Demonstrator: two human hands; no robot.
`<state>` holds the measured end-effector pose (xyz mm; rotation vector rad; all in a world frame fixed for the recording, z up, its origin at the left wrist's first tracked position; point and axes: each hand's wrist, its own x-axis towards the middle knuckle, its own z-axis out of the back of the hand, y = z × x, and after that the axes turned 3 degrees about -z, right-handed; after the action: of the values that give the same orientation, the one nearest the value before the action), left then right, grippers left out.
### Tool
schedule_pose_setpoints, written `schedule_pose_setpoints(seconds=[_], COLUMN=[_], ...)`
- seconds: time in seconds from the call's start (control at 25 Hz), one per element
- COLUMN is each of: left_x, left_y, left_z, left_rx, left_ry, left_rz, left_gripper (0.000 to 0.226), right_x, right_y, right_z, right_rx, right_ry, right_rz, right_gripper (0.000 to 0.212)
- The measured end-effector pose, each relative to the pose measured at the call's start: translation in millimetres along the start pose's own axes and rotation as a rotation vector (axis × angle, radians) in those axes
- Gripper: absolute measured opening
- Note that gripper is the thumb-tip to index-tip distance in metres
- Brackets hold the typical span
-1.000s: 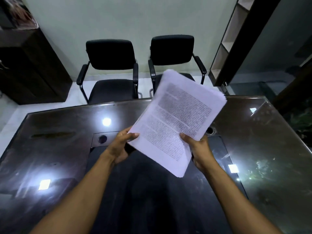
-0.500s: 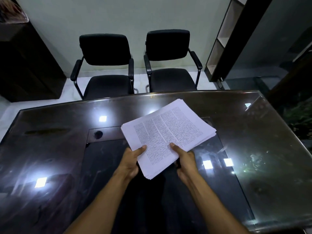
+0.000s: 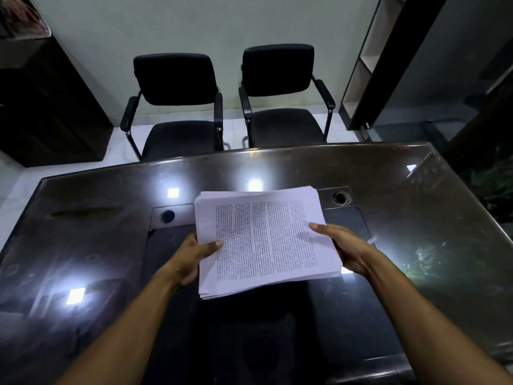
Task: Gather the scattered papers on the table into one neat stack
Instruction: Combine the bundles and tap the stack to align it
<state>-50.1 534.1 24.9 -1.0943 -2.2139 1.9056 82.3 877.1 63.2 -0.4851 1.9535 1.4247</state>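
Note:
A thick stack of printed white papers [image 3: 263, 240] lies squared over the middle of the dark glossy table [image 3: 402, 218], its long sides running left to right. My left hand [image 3: 191, 257] grips the stack's left edge, thumb on the top sheet and fingers underneath. My right hand [image 3: 344, 248] holds the right edge the same way, thumb on top. The sheet edges at the near side are slightly uneven. I cannot tell whether the stack rests on the table or hovers just above it. No other loose sheets show on the table.
Two black armchairs [image 3: 177, 107] [image 3: 280, 98] stand beyond the table's far edge. A dark cabinet [image 3: 41, 107] is at the left and a shelf unit [image 3: 369, 65] at the right. Two round cable holes [image 3: 167, 216] [image 3: 340, 197] flank the stack. Ceiling lights glare on the tabletop.
The stack came down from a raised, tilted hold to low and flat over the table, and turned square to me. My hands shifted from its near corner to its left and right edges.

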Motion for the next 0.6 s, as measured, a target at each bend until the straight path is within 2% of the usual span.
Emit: schedule_pose_setpoints(seconds=[0.04, 0.08, 0.16, 0.2, 0.24, 0.32, 0.36, 0.44, 0.52, 0.6], left_x=[0.2, 2.1, 5.9, 7.9, 9.0, 6.9, 4.4, -1.8, -8.0, -8.9], left_y=[4.3, 9.1, 13.9, 14.9, 14.5, 8.8, 5.3, 1.2, 7.3, 21.1], left_z=[-4.4, -9.9, -25.3, -32.4, -40.7, -58.5, -66.7, -78.7, -85.5, -87.0], left_rx=[0.040, 0.096, 0.226, 0.267, 0.271, 0.223, 0.193, 0.156, 0.180, 0.200], left_ry=[-0.009, -0.049, -0.165, -0.228, -0.279, -0.374, -0.412, -0.426, -0.374, -0.335], left_rz=[0.003, -0.004, 0.001, 0.008, -0.002, -0.083, -0.155, -0.312, -0.379, -0.363], left_gripper=[0.068, 0.055, 0.030, 0.025, 0.024, 0.019, 0.018, 0.028, 0.039, 0.042], right_x=[5.5, 11.4, 20.6, 23.8, 24.5, 19.6, 16.2, 16.4, 19.8, 24.1], right_y=[-2.8, -6.5, -15.6, -20.0, -23.2, -27.2, -28.3, -37.4, -52.4, -68.4], right_z=[-3.4, -8.8, -23.8, -30.9, -37.8, -51.2, -57.2, -62.8, -61.9, -58.0], right_rx=[-0.073, -0.138, -0.276, -0.344, -0.376, -0.280, -0.214, -0.138, -0.089, -0.101], right_ry=[-0.047, -0.101, -0.223, -0.297, -0.366, -0.444, -0.465, -0.501, -0.535, -0.557], right_rz=[-0.009, 0.006, 0.105, 0.182, 0.270, 0.465, 0.551, 0.623, 0.592, 0.507], right_gripper=[0.034, 0.032, 0.026, 0.023, 0.021, 0.016, 0.017, 0.023, 0.016, 0.008])
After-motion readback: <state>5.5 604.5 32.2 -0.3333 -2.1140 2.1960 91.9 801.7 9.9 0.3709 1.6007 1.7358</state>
